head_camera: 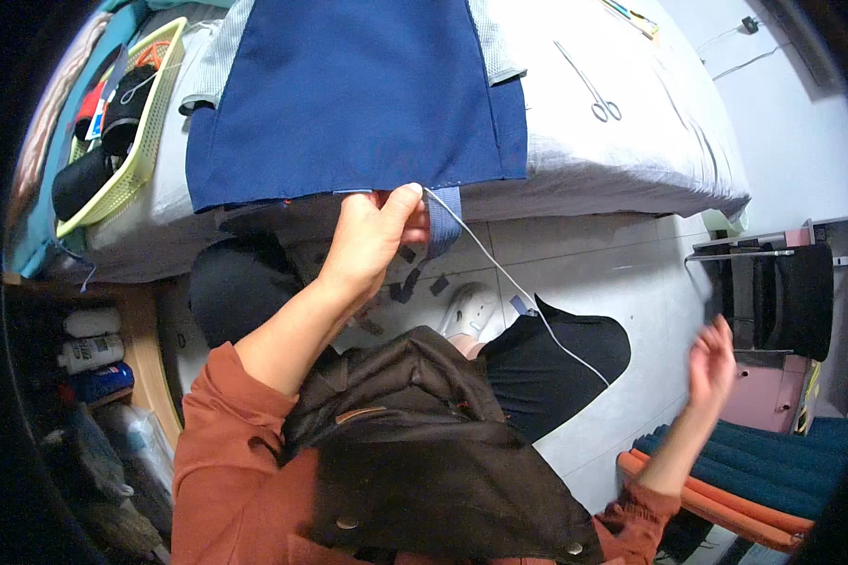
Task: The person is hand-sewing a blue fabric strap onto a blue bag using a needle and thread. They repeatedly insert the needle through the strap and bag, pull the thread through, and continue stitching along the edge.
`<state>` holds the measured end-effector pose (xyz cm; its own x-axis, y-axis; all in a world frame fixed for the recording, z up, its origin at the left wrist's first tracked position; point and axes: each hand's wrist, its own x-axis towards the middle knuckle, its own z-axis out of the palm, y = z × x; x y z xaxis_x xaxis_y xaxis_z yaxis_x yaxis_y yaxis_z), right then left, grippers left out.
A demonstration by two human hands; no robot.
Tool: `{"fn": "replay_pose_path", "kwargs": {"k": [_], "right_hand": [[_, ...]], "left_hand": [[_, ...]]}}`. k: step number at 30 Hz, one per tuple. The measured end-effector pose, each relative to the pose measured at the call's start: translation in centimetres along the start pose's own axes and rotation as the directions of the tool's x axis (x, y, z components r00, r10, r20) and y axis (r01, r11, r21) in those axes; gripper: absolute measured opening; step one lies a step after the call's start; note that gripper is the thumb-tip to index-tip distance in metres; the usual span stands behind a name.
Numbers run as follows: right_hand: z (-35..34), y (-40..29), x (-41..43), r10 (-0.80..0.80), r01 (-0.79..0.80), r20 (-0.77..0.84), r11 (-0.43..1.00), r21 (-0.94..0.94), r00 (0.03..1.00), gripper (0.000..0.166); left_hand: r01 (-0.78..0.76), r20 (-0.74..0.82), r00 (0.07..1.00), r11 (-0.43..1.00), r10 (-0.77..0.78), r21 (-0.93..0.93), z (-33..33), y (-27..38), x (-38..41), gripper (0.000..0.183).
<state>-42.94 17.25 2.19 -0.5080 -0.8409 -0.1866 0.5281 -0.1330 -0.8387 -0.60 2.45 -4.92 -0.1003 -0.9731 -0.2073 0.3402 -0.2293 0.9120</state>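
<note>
A navy blue fabric piece (360, 99) with pale mesh side parts lies over the bed's edge. My left hand (378, 233) pinches its lower hem, thumb on top, beside a hanging blue webbing strap (444, 220). From the hem by my thumb a pale cord or thick thread (498, 267) slants down to the right and crosses my black-clad knee. My right hand (711, 360) is raised far out to the right, blurred, its fingers curled; whether it holds a needle or the thread's end cannot be made out. Metal scissors (593, 88) lie on the white sheet, right of the fabric.
A yellow-green plastic basket (145, 155) with dark rolls stands on the bed at left. Shelves with bottles (93, 351) are at lower left. Dark scraps (439, 285) lie on the floor. A pink cabinet (760, 395) and orange and teal padded items (735, 494) are at right.
</note>
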Motion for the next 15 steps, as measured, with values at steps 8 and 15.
{"fn": "replay_pose_path", "kwargs": {"k": [8, 15], "right_hand": [[20.7, 18.4, 1.1, 0.595, -0.104, 0.458, 0.676, -0.729, 0.66, 0.024], [21.7, 10.7, -5.5, 0.377, -0.28, 0.576, 0.926, -0.254, 0.726, 0.017]], "left_hand": [[0.019, 0.029, 0.999, 0.996, -0.016, -0.088, 0.2, -0.1, 0.2, 0.028], [0.103, -0.005, 0.994, 0.98, -0.106, -0.167, -1.8, -0.9, 0.2, 0.022]]}}
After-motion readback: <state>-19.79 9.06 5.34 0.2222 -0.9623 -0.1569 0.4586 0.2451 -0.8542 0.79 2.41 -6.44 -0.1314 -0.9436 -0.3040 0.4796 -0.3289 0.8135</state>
